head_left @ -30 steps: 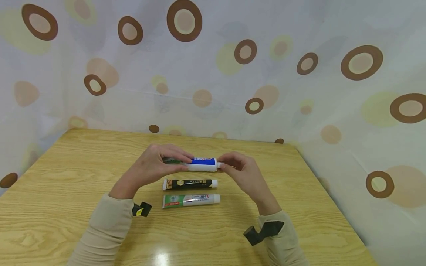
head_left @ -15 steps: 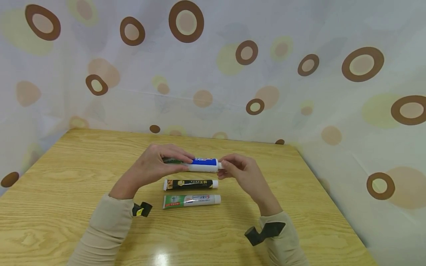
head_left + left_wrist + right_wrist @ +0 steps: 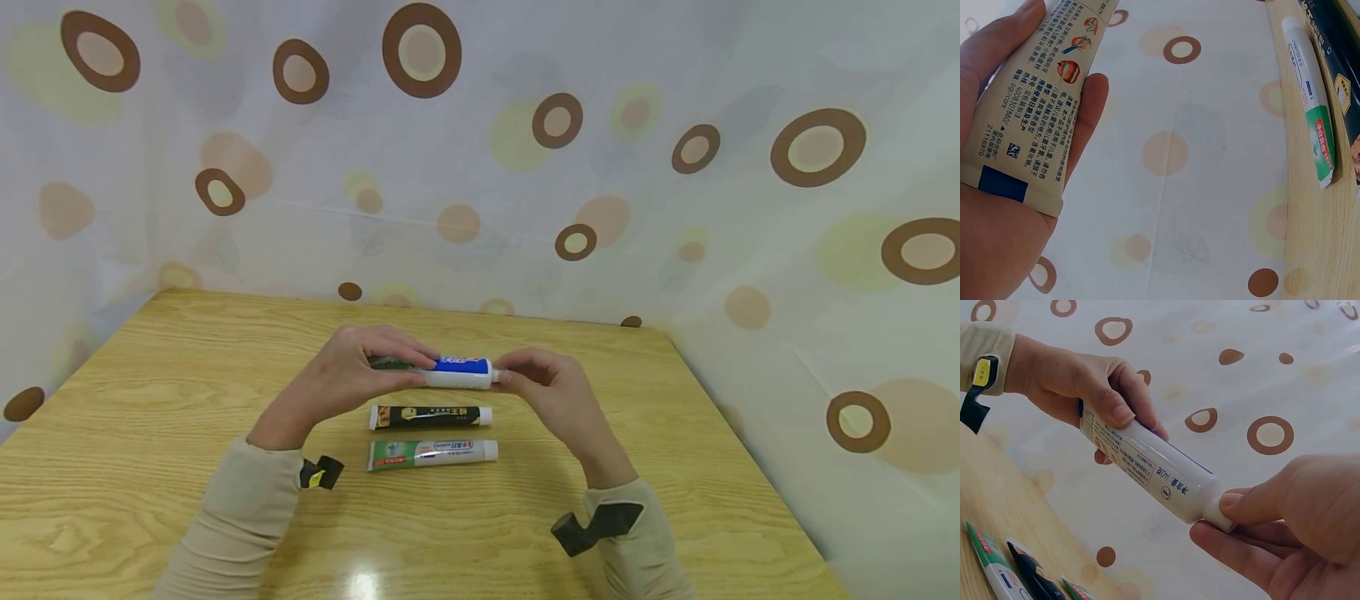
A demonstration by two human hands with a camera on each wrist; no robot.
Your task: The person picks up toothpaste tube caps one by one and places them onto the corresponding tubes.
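My left hand (image 3: 336, 375) grips a white and blue toothpaste tube (image 3: 459, 375) around its body, above the table. In the left wrist view its printed back and flat crimped end show. My right hand (image 3: 555, 392) pinches the tube's white cap (image 3: 1216, 514) between thumb and fingers. Whether the cap is loose cannot be seen. Nearer me on the table lie a black toothpaste tube (image 3: 429, 417) and a green and white toothpaste tube (image 3: 432, 453). Another green and white tube (image 3: 1311, 100) lies beyond the black one, mostly hidden by the held tube in the head view.
The wood-grain table (image 3: 187, 400) reaches back to a white wall covering (image 3: 465, 183) patterned with brown rings. Black camera mounts (image 3: 596, 527) sit on both sleeved wrists.
Around the cap, my right fingers and thumb have shifted, opening slightly and closing on it again. The left hand keeps its hold, and the tubes on the table stay put.
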